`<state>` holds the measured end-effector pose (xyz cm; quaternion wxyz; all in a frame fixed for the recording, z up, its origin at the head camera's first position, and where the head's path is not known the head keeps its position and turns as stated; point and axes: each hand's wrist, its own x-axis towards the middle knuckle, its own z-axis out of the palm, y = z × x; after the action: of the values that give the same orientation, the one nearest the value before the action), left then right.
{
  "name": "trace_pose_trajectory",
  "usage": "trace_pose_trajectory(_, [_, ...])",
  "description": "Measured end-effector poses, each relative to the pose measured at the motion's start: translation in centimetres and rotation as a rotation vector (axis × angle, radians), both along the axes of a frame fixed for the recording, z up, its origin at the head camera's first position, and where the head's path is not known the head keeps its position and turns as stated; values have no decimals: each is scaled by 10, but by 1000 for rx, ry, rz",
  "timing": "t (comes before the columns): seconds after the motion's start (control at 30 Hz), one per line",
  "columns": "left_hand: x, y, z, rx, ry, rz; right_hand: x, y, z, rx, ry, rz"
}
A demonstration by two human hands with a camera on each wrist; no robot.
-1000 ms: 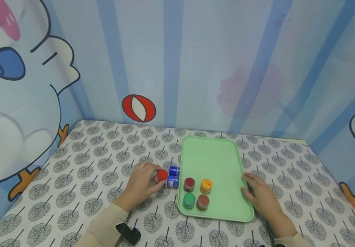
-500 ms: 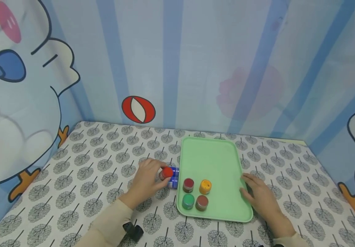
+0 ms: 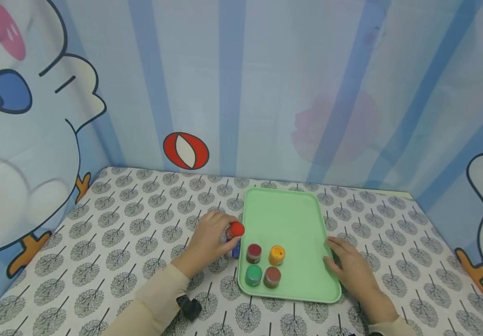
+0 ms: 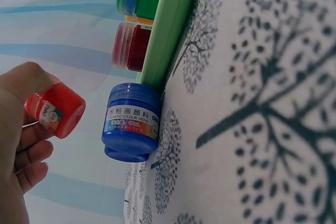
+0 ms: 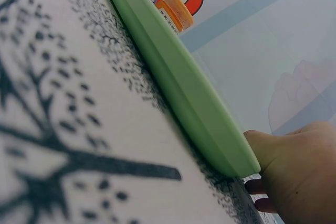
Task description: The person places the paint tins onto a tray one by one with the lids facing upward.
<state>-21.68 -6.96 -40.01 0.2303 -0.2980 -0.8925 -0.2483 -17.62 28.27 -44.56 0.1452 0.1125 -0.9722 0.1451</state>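
My left hand [image 3: 206, 241] pinches a small red paint jar [image 3: 236, 229] between thumb and fingers. It is lifted off the table, close to the left rim of the green tray [image 3: 285, 214]. Below it, blue paint jars [image 4: 131, 124] lie on their sides against the tray, partly hidden in the head view. In the tray's near left corner stand a dark red jar [image 3: 254, 253], a yellow-orange jar [image 3: 276, 255], a green jar [image 3: 253, 275] and a brownish-red jar [image 3: 272, 277]. My right hand [image 3: 347, 266] rests at the tray's right edge, its thumb over the rim.
A white tablecloth [image 3: 140, 233] with dark tree prints covers the table. Behind it hangs a blue striped curtain [image 3: 266, 93] with cartoon figures. A black wrist strap piece [image 3: 189, 307] sits at my left sleeve.
My left hand has carried the red paint jar to the right and slightly away, from beside the blue jars to over them near the tray rim. The right hand stays at the tray edge.
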Motion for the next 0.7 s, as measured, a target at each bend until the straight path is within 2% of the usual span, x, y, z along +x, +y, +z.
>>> trace_pose_trajectory(0.1, [-2,4,2,0,-4,-6,0,1,0,-3,5,1])
trace_pose_trajectory(0.27, [-3,12,2,5,-51,-11,1,1,1,2,-4,-2])
trace_pose_trajectory(0.7, [-6,38,1,15,-223,-70,1,0,0,9,-8,-7])
